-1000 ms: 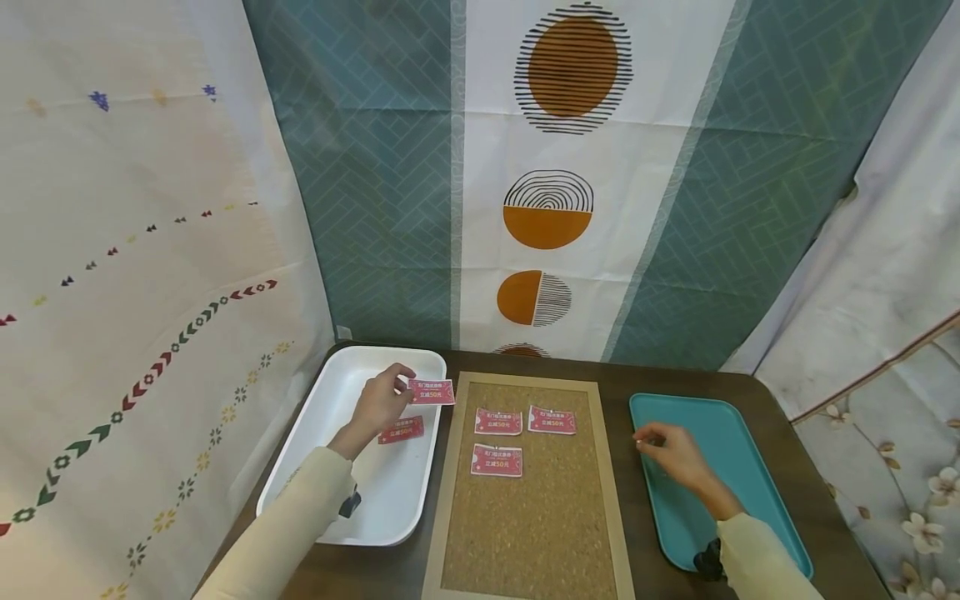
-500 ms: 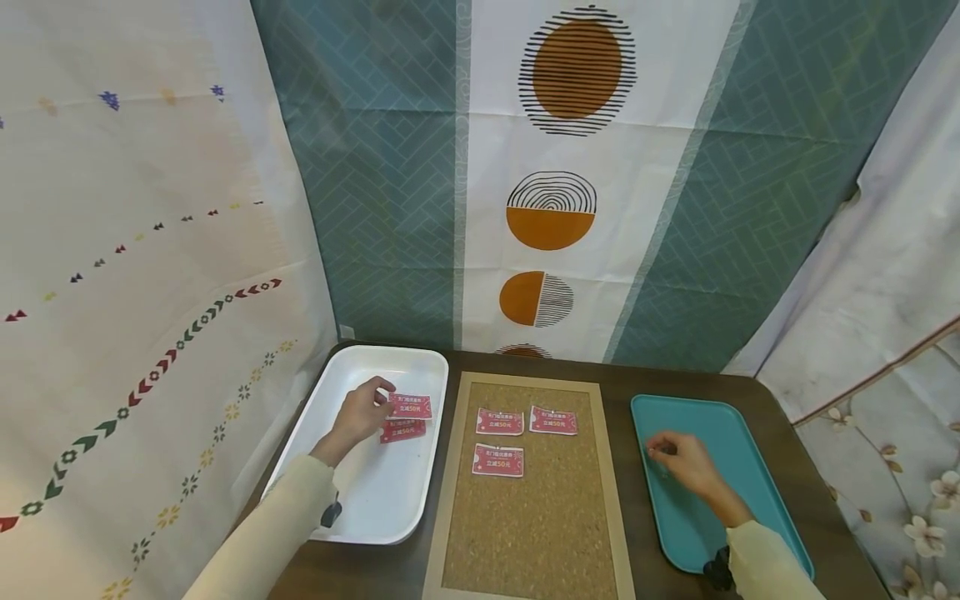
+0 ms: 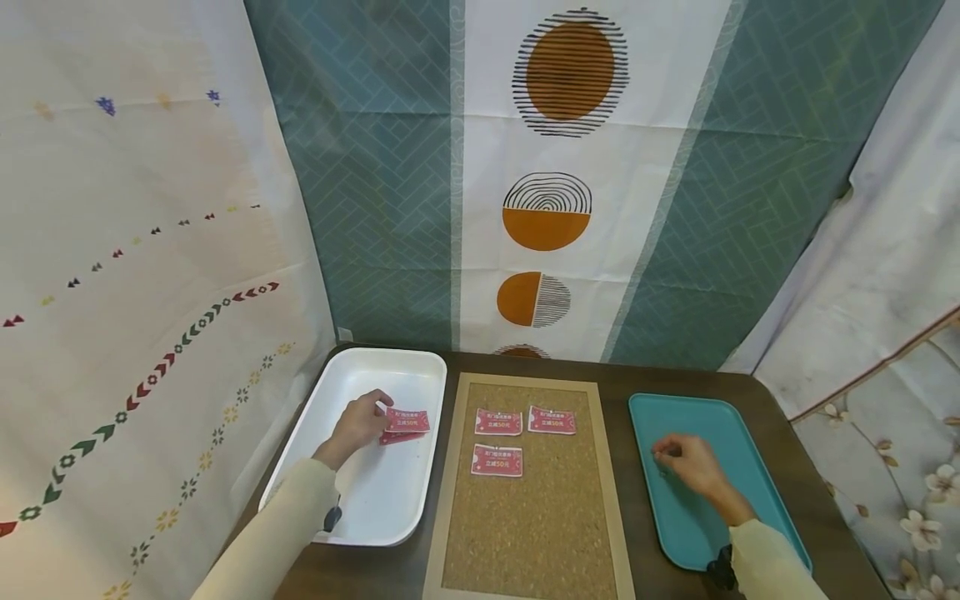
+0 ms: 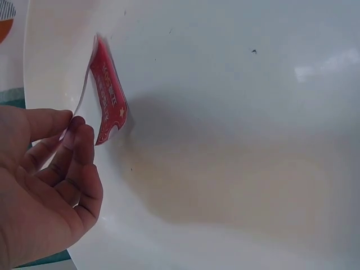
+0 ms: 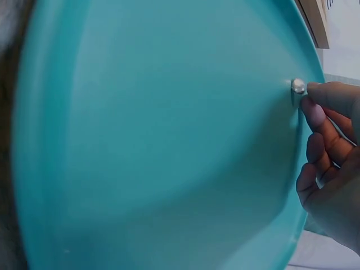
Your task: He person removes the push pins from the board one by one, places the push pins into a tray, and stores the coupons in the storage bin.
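Observation:
Over the white tray (image 3: 360, 517), my left hand (image 3: 358, 425) pinches a red printed coupon (image 3: 407, 421) by its left end. A second red coupon (image 3: 397, 437) lies beneath it on the tray floor, mostly covered in the head view. From the left wrist, the held coupon appears nearly edge-on, beside the red face of the lower coupon (image 4: 109, 95). My right hand (image 3: 690, 462) is over the teal tray (image 3: 750, 492), thumb and index finger pinching a small shiny push pin (image 5: 298, 86) close to the tray surface. The pin's point is hidden.
Between the trays lies a wood-framed cork board (image 3: 540, 517). Three red coupons hang on its upper part, one being the lower coupon (image 3: 497, 460). Patterned cloths surround the dark table (image 3: 615, 375) at the back and sides.
My left hand has moved left and down, bringing its coupon over the one in the white tray. My right hand has moved rightward from the teal tray's left edge to over its floor.

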A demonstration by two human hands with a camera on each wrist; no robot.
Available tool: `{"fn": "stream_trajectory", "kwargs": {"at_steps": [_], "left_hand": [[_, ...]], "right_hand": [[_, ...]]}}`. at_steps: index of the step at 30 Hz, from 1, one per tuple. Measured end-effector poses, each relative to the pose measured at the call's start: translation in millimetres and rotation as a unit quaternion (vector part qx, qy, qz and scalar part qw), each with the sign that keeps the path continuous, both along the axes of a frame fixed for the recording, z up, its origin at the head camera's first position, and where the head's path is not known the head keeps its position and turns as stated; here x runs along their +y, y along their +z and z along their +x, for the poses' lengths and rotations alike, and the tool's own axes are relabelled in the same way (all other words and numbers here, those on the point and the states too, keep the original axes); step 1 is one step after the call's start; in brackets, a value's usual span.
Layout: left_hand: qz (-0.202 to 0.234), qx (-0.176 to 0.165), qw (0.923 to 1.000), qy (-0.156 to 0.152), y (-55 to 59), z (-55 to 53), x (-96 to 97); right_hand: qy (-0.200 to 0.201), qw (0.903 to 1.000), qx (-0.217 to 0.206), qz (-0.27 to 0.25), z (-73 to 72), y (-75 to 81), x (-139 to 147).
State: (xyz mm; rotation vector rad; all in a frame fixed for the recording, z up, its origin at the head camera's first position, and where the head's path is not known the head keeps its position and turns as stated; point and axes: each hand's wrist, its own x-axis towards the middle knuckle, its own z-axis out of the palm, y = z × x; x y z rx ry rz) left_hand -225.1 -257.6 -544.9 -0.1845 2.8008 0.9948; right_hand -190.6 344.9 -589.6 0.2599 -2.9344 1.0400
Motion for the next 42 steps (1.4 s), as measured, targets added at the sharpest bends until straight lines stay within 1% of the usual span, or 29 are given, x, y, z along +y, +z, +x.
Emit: {"fn": "stream_trajectory", "kwargs": {"at_steps": [4, 8, 13, 15, 17, 21, 25, 28, 30, 32, 35, 37, 39, 42], "left_hand": [[-0.012, -0.014, 0.9998, 0.003, -5.4, 2.2, 1.7], [-0.029, -0.016, 0.9995, 0.002, -9.2, 3.2, 3.0], [-0.041, -0.021, 0.9989, 0.001, -10.8, 2.8, 5.4], [-0.045, -0.016, 0.9988, -0.001, -11.0, 3.2, 6.4], [-0.053, -0.006, 0.9986, 0.0, -10.7, 4.1, 8.0], [-0.056, 0.026, 0.9981, 0.005, -9.6, 6.2, 14.2], [-0.041, 0.07, 0.9967, 0.002, -7.6, 6.9, 29.0], [-0.02, 0.111, 0.9936, -0.002, -4.0, 5.4, 44.3], [0.001, 0.136, 0.9907, 0.0, -0.5, 3.3, 54.9], [0.019, 0.153, 0.988, 0.001, 3.5, 0.5, 64.8], [0.039, 0.167, 0.9852, -0.002, 8.6, -4.2, 78.2], [0.047, 0.173, 0.9837, -0.011, 11.1, -6.7, 86.2], [0.054, 0.174, 0.9831, -0.022, 13.1, -8.0, 94.1], [0.058, 0.167, 0.9835, -0.038, 14.5, -8.7, 106.8]], "right_hand": [[-0.001, 1.0, -0.002, 0.006, 2.9, -3.4, 1], [-0.003, 1.0, -0.005, 0.0, 6.4, -4.1, 2], [-0.009, 0.9999, -0.006, -0.005, 8.4, -4.4, 3], [-0.01, 0.9999, -0.003, -0.001, 8.3, -4.7, 4], [-0.016, 0.9999, 0.003, 0.004, 7.6, -5.1, 4], [-0.028, 0.9992, 0.026, 0.01, 8.4, -3.4, 1], [-0.034, 0.9984, 0.043, 0.014, 9.9, 1.6, -7], [-0.034, 0.9987, 0.035, 0.017, 7.4, 7.3, -17], [-0.031, 0.9992, 0.021, 0.015, 3.3, 12.3, -26], [-0.029, 0.9995, 0.007, 0.009, -2.6, 16.5, -37], [-0.02, 0.9998, -0.001, -0.007, -12.2, 20.4, -54], [-0.011, 0.9998, 0.005, -0.015, -17.9, 20.1, -66], [0.001, 0.9995, 0.016, -0.026, -21.9, 19.1, -74], [0.006, 0.9988, 0.028, -0.04, -25.9, 15.5, -83]]}}
